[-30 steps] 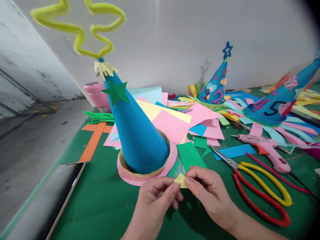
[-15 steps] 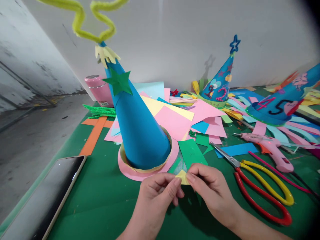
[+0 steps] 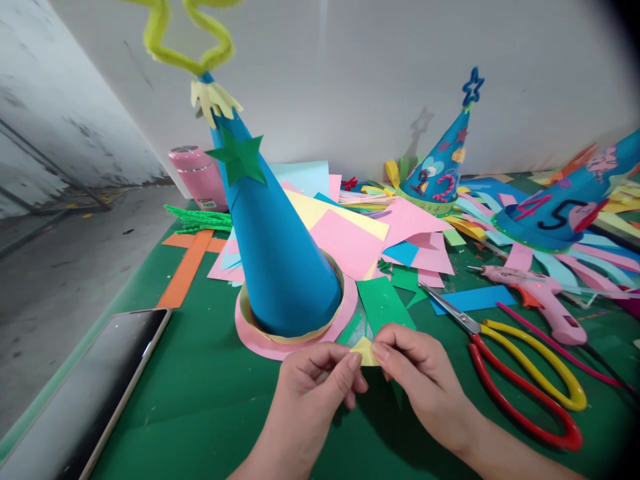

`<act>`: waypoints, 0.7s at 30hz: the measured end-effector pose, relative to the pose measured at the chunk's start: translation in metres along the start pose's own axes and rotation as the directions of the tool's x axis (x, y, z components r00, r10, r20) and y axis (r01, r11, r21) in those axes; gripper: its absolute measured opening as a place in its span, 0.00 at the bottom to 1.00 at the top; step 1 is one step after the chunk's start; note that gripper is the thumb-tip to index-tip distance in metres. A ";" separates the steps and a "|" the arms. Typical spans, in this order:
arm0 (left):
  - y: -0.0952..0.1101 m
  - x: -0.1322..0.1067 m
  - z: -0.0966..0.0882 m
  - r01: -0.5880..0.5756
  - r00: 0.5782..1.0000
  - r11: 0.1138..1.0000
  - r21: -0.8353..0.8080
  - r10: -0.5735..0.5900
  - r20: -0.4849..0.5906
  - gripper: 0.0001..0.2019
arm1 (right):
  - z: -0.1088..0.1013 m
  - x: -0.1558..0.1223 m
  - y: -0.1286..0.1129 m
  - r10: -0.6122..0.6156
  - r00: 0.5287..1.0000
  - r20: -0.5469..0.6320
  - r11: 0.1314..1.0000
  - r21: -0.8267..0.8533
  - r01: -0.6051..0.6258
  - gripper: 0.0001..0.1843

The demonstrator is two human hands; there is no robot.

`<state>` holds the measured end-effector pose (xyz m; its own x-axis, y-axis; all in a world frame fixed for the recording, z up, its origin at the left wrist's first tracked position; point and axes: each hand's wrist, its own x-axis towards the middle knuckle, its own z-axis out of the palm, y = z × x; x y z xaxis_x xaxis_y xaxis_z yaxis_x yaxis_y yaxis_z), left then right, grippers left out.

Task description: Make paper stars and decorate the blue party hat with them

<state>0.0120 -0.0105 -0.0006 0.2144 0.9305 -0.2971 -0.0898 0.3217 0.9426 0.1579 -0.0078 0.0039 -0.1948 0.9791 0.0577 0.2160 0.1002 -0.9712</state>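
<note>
Tabletop (image 3: 200, 400), green, pale wall (image 3: 350, 80) behind, grey floor (image 3: 75, 267) beside, left grip (image 3: 315, 387) and right grip (image 3: 427, 377) pinching yellow paper (image 3: 367, 353)

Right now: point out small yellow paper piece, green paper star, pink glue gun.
Small yellow paper piece (image 3: 365, 353): head view, visible middle.
Green paper star (image 3: 240, 157): head view, centre.
Pink glue gun (image 3: 545, 287): head view, body.

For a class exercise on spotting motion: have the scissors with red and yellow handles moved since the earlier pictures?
No. The scissors keep the same place and angle beside the pink glue gun; both shift together in view, suggesting the camera moved.
</note>
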 end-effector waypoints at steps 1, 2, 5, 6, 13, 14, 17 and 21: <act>0.000 0.000 0.000 -0.003 1.000 1.000 -0.001 0.003 -0.004 0.11 | 0.000 0.000 0.000 0.004 1.000 0.003 1.000 0.007 -0.004 0.16; 0.000 0.000 0.000 -0.005 1.000 1.000 -0.002 0.005 -0.009 0.11 | 0.000 -0.001 0.000 0.009 1.000 0.006 1.000 0.015 -0.009 0.16; 0.000 0.000 0.000 -0.007 1.000 1.000 0.003 0.007 -0.014 0.11 | 0.001 -0.002 0.001 0.015 1.000 0.008 1.000 0.025 -0.015 0.16; 0.000 0.000 0.000 -0.005 1.000 1.000 0.005 0.005 -0.016 0.11 | 0.001 -0.002 0.001 0.014 1.000 0.008 1.000 0.024 -0.014 0.16; -0.001 0.000 0.000 -0.003 1.000 1.000 0.010 0.003 -0.022 0.11 | 0.000 -0.001 0.001 0.007 1.000 0.012 1.000 0.021 -0.007 0.16; -0.001 0.000 0.000 -0.003 1.000 1.000 0.011 0.003 -0.024 0.11 | 0.000 -0.001 0.001 0.004 1.000 0.013 1.000 0.021 -0.005 0.16; 0.000 -0.001 0.001 0.002 0.999 1.000 0.005 -0.001 -0.042 0.10 | 0.001 -0.001 0.002 0.002 1.000 0.014 1.000 0.017 -0.002 0.15; 0.001 -0.002 0.002 -0.001 0.998 1.000 -0.005 0.001 -0.066 0.10 | 0.001 -0.002 0.001 -0.001 1.000 0.011 1.000 0.002 0.001 0.16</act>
<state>0.0136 -0.0125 0.0017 0.1497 0.9402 -0.3059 -0.0954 0.3217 0.9420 0.1581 -0.0101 0.0023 -0.2054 0.9771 0.0561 0.2141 0.1008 -0.9716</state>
